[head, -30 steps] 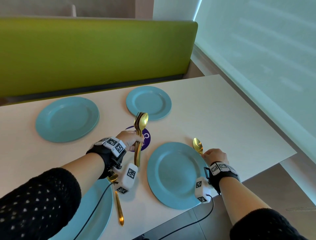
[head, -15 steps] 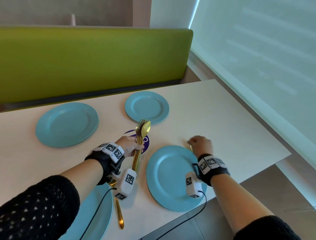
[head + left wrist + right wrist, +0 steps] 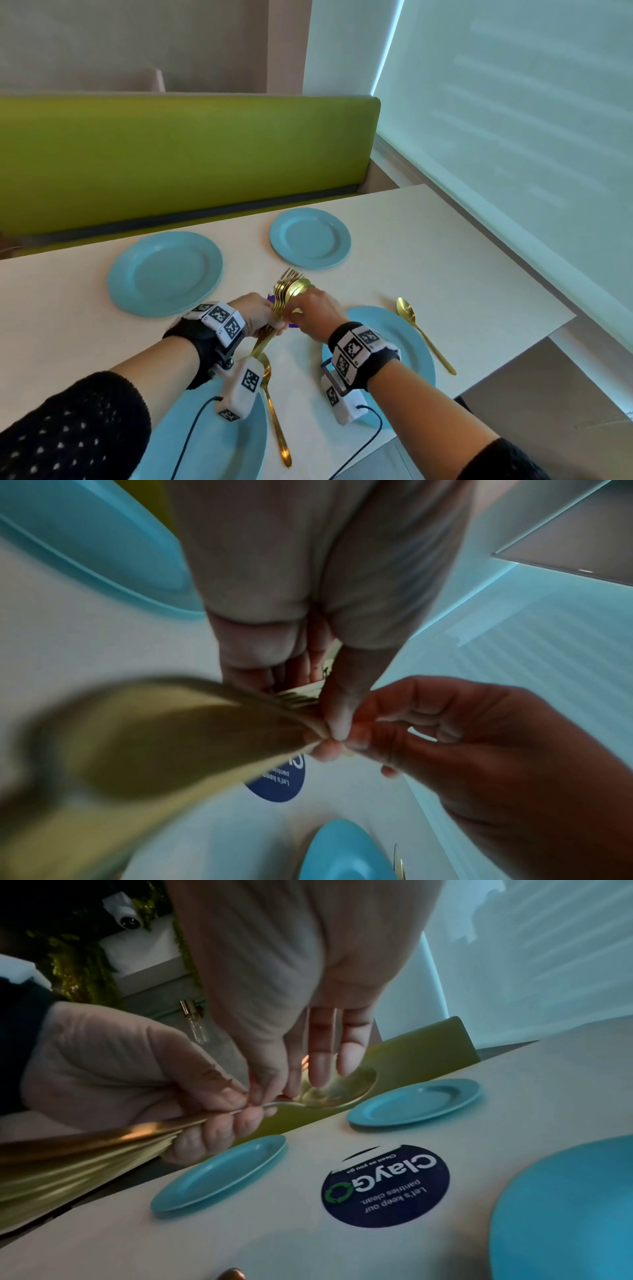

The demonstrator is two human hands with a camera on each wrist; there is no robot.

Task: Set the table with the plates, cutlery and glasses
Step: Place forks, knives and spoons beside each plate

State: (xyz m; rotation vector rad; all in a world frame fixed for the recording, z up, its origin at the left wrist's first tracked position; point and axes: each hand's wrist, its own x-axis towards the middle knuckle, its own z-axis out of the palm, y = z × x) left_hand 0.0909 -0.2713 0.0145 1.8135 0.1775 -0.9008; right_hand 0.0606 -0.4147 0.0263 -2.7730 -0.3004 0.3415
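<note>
**Head view: spoon being drawn from a held bundle**

Four plates (image 3: 164,274) sit on the table (image 3: 445,274). Left hand (image 3: 255,317) grips the cutlery bundle (image 3: 286,294) above it; right hand (image 3: 317,315) pinches one spoon (image 3: 339,1089). Pulling may drag the neighbouring forks loose.

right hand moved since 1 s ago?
Yes. The right hand left the spoon lying right of the near plate and crossed left to the cutlery bundle in the left hand.
</note>
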